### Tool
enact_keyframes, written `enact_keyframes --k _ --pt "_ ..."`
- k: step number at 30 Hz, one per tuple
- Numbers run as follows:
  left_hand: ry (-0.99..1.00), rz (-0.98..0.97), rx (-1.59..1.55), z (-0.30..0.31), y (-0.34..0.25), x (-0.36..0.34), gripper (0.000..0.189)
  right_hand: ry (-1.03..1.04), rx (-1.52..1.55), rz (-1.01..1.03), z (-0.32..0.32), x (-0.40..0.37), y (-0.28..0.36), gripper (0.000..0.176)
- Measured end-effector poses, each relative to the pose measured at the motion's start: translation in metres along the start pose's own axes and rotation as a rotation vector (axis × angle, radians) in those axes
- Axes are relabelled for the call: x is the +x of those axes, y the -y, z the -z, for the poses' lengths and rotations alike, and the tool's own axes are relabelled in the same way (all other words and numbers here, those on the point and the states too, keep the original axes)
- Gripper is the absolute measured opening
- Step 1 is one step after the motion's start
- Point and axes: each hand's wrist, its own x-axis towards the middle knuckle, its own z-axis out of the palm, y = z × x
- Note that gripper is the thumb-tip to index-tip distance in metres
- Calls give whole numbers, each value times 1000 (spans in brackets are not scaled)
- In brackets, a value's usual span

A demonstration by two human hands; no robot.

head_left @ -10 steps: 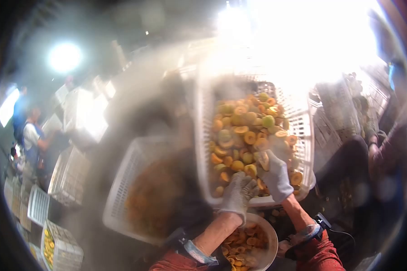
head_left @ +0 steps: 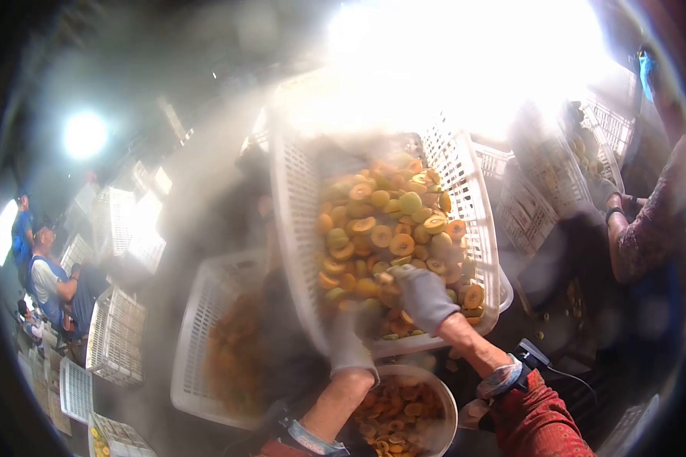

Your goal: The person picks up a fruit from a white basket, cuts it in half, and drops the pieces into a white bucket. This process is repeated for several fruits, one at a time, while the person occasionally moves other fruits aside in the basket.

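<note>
A white slatted plastic crate (head_left: 303, 286) in front of me holds a heap of halved orange-yellow stone fruit (head_left: 362, 226), like apricots or peaches, with some greenish ones. My right hand (head_left: 425, 297), in a pale glove, is over the near part of the heap, its fingers closed around a fruit half. My left hand (head_left: 351, 346), also gloved, is at the crate's near edge; motion blur hides its fingers. Below the crate stands a round white tub (head_left: 451, 415) with fruit pieces in it.
Another white crate (head_left: 187, 365) with orange fruit stands to the left, hazy. On the right a person's arm (head_left: 644, 240) reaches toward more crates (head_left: 526, 206). People (head_left: 49, 282) are at far left, near stacked crates (head_left: 117, 335). Bright glare washes out the top.
The view has shifted, so the crate appears further left. My right hand has moved left over the heap with its fruit half. My left hand has drawn down toward the crate's near edge.
</note>
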Motion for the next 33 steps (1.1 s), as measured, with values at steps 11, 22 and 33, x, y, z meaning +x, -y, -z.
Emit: enact_keyframes --k 11,22,33 --pt "317 220 -190 -4 -16 -10 24 241 1279 -561 25 -14 31 27" --pt "328 -23 -106 -14 -29 -21 31 -237 460 -145 7 -74 58 45" --pt "181 -15 -49 -23 -30 -30 31 -248 409 -236 -28 -78 77 36"
